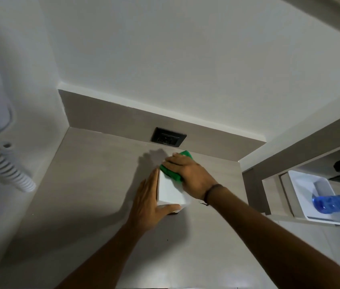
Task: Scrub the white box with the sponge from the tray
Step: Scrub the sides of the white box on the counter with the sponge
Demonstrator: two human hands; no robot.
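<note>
A white box [170,192] stands on the grey-brown counter [94,184] near the back wall. My left hand [149,202] grips its left side and front corner, thumb along the near edge. My right hand [188,174] presses a green sponge [171,174] onto the box's top, at its far end. Part of the sponge sticks out past my fingers toward the wall. The white tray [302,195] sits on a lower shelf at the right.
A black wall socket [168,137] sits in the backsplash just behind the box. A blue plastic bottle [336,203] lies in the tray. A white coiled cord [4,163] hangs from a wall unit at the left. A shelf frame [254,184] borders the counter's right.
</note>
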